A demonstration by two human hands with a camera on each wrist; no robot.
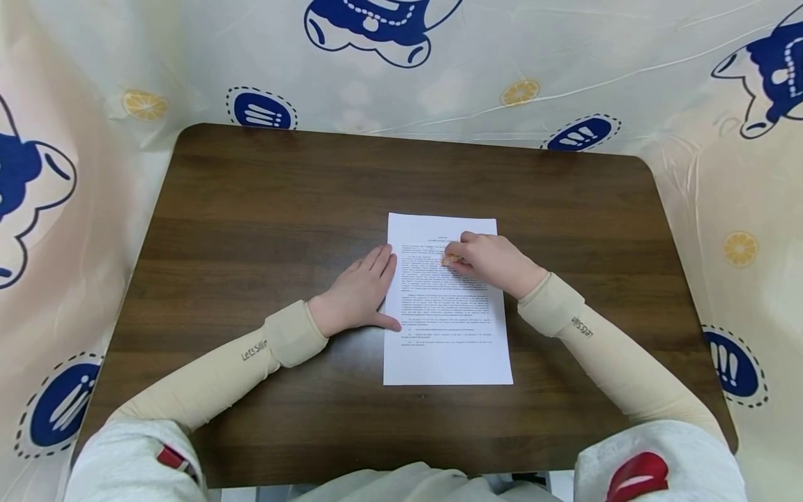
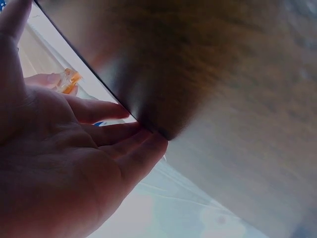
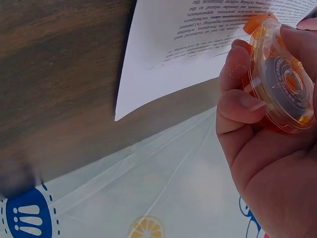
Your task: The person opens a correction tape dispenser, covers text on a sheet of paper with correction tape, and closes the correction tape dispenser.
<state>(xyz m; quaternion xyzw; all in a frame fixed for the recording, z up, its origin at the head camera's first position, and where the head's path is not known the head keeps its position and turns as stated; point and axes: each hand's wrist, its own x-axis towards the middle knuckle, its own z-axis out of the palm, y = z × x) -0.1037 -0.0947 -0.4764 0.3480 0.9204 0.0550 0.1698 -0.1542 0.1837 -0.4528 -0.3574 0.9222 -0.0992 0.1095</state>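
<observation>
A printed sheet of paper point(image 1: 448, 366) lies on the brown table, its upper part covered in lines of text. My left hand point(image 1: 357, 293) rests at the sheet's left edge, fingers straight and thumb spread over the paper. Over the upper text, my right hand point(image 1: 495, 263) grips a small correction tape dispenser point(image 3: 283, 82) between thumb and curled fingers. The dispenser has a clear case, orange parts and a dark reel inside. Its orange end is near the printed lines; whether it touches the paper I cannot tell.
The wooden table point(image 1: 270, 202) extends on all sides of the sheet. Behind it and at both sides hangs a pale curtain point(image 1: 439, 90) with blue figures and orange slices. The person's body is at the near edge.
</observation>
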